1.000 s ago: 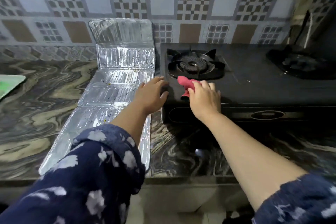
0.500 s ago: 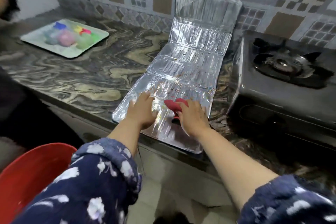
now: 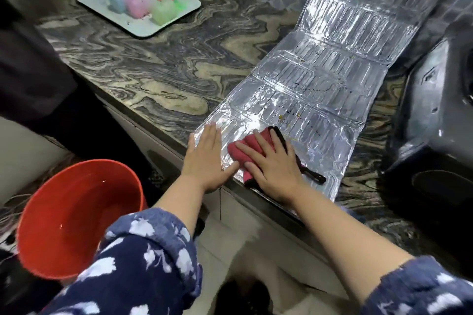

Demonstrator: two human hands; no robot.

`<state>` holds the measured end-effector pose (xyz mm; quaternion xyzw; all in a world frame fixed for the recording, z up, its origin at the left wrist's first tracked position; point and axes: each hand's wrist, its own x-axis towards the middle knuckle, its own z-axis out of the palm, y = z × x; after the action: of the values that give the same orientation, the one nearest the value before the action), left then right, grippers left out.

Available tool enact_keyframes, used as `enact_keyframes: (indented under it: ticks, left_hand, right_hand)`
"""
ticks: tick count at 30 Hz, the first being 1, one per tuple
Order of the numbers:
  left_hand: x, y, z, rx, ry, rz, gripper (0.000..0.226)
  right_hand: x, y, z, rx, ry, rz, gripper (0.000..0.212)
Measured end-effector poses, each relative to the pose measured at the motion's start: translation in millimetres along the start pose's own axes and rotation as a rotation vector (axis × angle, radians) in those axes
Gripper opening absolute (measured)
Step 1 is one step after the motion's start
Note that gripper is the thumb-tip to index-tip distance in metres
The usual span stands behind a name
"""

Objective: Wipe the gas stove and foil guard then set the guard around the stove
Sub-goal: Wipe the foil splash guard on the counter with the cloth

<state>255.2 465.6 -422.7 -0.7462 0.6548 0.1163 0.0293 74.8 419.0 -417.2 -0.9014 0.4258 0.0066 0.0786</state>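
Note:
The silver foil guard (image 3: 320,84) lies flat along the marble counter, its far panels bent up against the tiled wall. Small yellow and dark specks dot its middle panels. My left hand (image 3: 207,158) presses flat on the guard's near left corner, fingers spread. My right hand (image 3: 271,163) lies flat on a red cloth (image 3: 245,148) with black trim, pressing it on the guard's nearest panel. The black gas stove (image 3: 430,120) stands just right of the guard, partly cut off by the frame edge.
A white tray (image 3: 138,30) with pastel-coloured containers sits at the counter's far left. A red bucket (image 3: 74,215) holding water stands on the floor below the counter edge, left of my arms. Another person in dark clothing (image 3: 28,64) stands at the left.
My right hand carried the red cloth off the stove's front left onto the foil guard's near panel. My left hand came down onto the guard's near corner. The view swung left and down.

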Motion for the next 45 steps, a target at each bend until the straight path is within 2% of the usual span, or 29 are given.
enact_keyframes:
  ticks: [4,7,12,16,20,25,28,33,37,39,45]
  left_hand:
    - [3,0,3,0.016,0.02,-0.005,0.093]
    - [3,-1,3,0.032,0.009,-0.012,0.095]
    - [4,0,0,0.057,-0.043,-0.028,0.099]
    - [4,1,-1,0.053,-0.056,-0.039,0.101]
    - [3,2,-2,0.063,-0.066,-0.039,0.101]
    - [3,3,-1,0.039,-0.058,-0.039,0.099]
    - [5,5,-7,0.016,-0.063,-0.077,0.097]
    - [38,15,-33,-0.057,0.18,-0.144,0.065]
    - [69,30,-27,-0.123,0.093,-0.039,0.062]
    - [74,33,-16,-0.107,0.052,-0.021,0.063]
    - [73,29,1,0.009,0.118,0.012,0.083]
  right_hand:
    - [33,3,0,-0.004,-0.022,-0.047,0.055]
    - [60,11,-2,0.008,-0.022,-0.027,0.048]
    - [83,34,-8,0.019,-0.047,0.111,0.049]
    - [66,57,-11,0.038,-0.055,0.271,0.049]
    - [35,47,-9,0.049,-0.033,0.4,0.05]
    - [16,5,0,0.065,0.044,0.275,0.049]
    - [36,-6,-1,0.061,0.013,0.196,0.045]
    - [55,2,-13,0.134,-0.012,0.165,0.047]
    - [43,21,-12,0.14,-0.029,0.114,0.049]
    - [38,36,-9,0.106,-0.003,0.122,0.048]
    - [46,89,-12,0.055,-0.019,0.298,0.05]
